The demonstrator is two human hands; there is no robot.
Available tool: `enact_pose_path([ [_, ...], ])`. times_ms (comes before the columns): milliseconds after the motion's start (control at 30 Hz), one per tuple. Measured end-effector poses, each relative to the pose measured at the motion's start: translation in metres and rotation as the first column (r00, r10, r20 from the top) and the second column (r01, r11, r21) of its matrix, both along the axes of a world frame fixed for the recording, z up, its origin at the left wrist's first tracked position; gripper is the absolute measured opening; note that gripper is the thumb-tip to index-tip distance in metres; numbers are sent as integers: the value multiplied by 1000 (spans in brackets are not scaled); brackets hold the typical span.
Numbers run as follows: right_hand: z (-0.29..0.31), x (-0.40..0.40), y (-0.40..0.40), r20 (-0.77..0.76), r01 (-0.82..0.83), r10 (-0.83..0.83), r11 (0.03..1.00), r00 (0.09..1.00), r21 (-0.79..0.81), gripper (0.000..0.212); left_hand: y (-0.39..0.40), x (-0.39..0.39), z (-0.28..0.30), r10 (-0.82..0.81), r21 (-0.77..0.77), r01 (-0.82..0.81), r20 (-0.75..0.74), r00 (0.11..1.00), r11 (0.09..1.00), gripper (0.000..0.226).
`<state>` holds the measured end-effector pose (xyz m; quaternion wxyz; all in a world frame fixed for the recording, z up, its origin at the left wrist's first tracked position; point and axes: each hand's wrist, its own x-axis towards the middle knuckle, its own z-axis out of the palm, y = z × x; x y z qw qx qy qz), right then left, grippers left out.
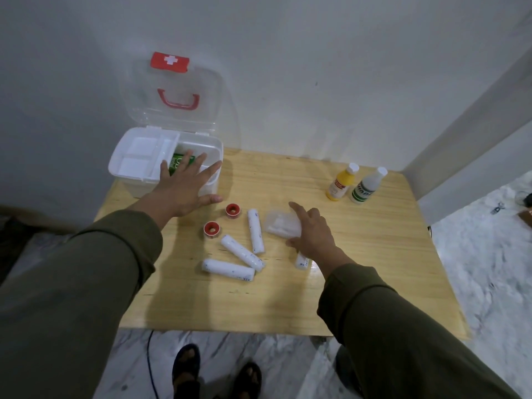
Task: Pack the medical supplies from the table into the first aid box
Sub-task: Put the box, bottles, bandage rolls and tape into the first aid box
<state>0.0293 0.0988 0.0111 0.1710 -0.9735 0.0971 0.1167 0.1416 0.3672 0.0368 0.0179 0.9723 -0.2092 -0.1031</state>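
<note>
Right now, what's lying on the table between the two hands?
In the head view, between the left hand and right hand lie one red tape roll and an upright-pointing bandage roll.

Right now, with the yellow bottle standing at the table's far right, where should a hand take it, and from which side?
Grip the yellow bottle round its body, below the white cap, coming from the front or its left. It stands upright, and the white bottle stands close on its right, so that side looks too tight for fingers. The right hand, now at the clear packet, is nearer.
</note>
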Motion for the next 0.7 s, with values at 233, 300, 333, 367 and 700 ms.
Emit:
enact_pose_path([
  [233,35,11,-1,162,62,-98,975,982,214,86,0,-3,6,8,-29,-9,-34,999,1000,82],
  [300,52,18,3,245,69,-135,963,960,262,87,2,-3,8,32,-87,-36,-45,998,996,83],
  [333,60,23,7,282,70,-154,956,947,286,87,4,-3,10,48,-113,-53,-51,998,992,83],
  [367,68,28,12,315,67,-169,949,934,309,88,7,-2,12,61,-129,-68,-56,997,989,84],
  [700,107,76,92,365,15,-203,890,909,456,87,79,22,31,143,-63,-148,-73,987,987,93],
])
